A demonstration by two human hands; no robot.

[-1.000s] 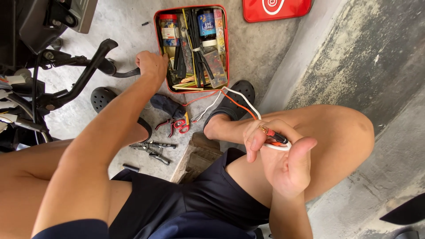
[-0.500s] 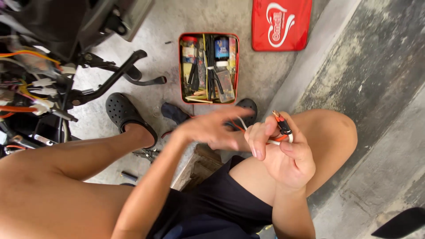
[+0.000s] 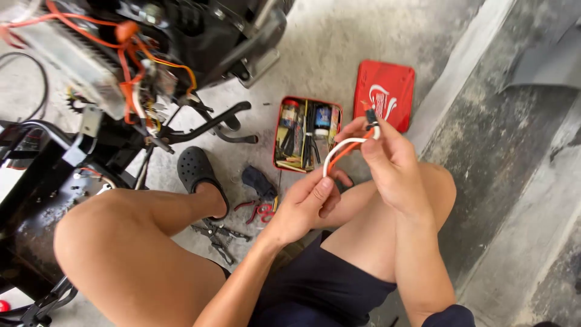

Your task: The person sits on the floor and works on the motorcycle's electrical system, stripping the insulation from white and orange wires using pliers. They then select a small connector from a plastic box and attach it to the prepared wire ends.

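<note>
My right hand (image 3: 390, 163) is raised above my right knee and pinches a small black connector (image 3: 371, 115) at the end of a white and orange cable (image 3: 339, 151). My left hand (image 3: 304, 206) grips the lower part of that same cable, thumb pressed on the white wire. The cable curves in a loop between the two hands. Behind them on the concrete floor lies an open red tool tin (image 3: 305, 133) full of small tools.
The tin's red lid (image 3: 384, 94) lies beside it. A dismantled machine with orange wiring (image 3: 130, 66) and a black frame stands at the left. Pliers (image 3: 218, 233) and red-handled cutters (image 3: 260, 209) lie by my black clog (image 3: 196, 172). A concrete kerb (image 3: 460, 91) runs along the right.
My left hand came back from the tool tin and took hold of the cable. Both hands lifted the cable higher. The view swung toward the machine on the left.
</note>
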